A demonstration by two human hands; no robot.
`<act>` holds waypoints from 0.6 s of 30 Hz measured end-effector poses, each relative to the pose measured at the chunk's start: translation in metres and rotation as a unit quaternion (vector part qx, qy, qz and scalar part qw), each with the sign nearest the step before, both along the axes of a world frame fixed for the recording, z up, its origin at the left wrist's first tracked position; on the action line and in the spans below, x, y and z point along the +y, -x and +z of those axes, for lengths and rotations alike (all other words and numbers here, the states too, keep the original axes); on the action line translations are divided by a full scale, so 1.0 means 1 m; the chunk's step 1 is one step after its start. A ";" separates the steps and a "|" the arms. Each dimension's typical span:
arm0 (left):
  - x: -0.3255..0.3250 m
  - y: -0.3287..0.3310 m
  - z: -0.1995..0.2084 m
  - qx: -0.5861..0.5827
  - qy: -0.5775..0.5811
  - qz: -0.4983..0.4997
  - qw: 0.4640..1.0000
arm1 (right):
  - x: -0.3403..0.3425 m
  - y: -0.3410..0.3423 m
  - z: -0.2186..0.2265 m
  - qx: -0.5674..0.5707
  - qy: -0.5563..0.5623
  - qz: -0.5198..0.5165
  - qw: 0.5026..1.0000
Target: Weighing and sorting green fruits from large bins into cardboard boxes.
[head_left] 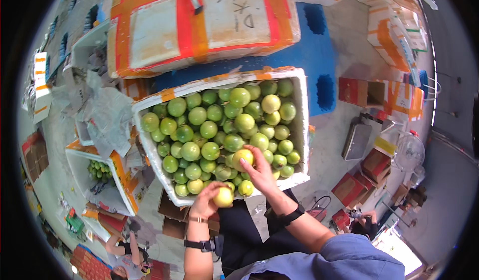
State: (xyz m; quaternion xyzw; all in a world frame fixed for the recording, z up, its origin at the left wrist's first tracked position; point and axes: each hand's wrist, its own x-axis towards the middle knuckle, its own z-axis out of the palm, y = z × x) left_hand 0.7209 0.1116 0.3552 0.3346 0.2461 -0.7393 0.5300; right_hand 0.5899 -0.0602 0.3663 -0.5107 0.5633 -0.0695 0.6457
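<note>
The left hand (203,202) has its fingers curled around a pale yellow fruit (224,197), held at the near rim of an open white foam box (301,100). The right hand (259,170) reaches in over the same box, thumb and fingers closed on a yellow-green fruit (240,156) above the pile. Whether that fruit also touches the ones under it is hard to tell from this angle.

The box is filled with round, smooth fruits (210,129), mostly green, with a few yellower ones among them. It sits right in front of the person, whose dark trousers (240,230) show just below its near edge. Each forearm wears a black strap near the wrist.

Beyond the open box is a closed box (224,23) wrapped in orange and red tape, with a slim tool lying on top; its kind is unclear. A blue pallet (327,45) shows beside and below that closed box. To the left, crumpled plastic sheeting (107,113) lies near a smaller foam box (80,160) with green fruits inside. To the right, a fan (410,151) stands near red cartons (376,164). Another person (132,252) is at the lower left, well apart.
</note>
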 end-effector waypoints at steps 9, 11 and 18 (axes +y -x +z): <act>-0.003 0.116 -0.017 -0.606 -0.043 -0.492 0.624 | 0.051 0.093 -0.001 -0.014 -0.319 -0.283 0.904; -0.011 0.123 -0.031 -0.547 -0.053 -0.574 0.607 | 0.044 0.121 0.006 0.013 -0.303 -0.326 0.895; -0.015 0.063 -0.031 -0.122 -0.105 -0.346 0.924 | 0.006 0.185 0.005 0.106 -0.219 -0.353 0.903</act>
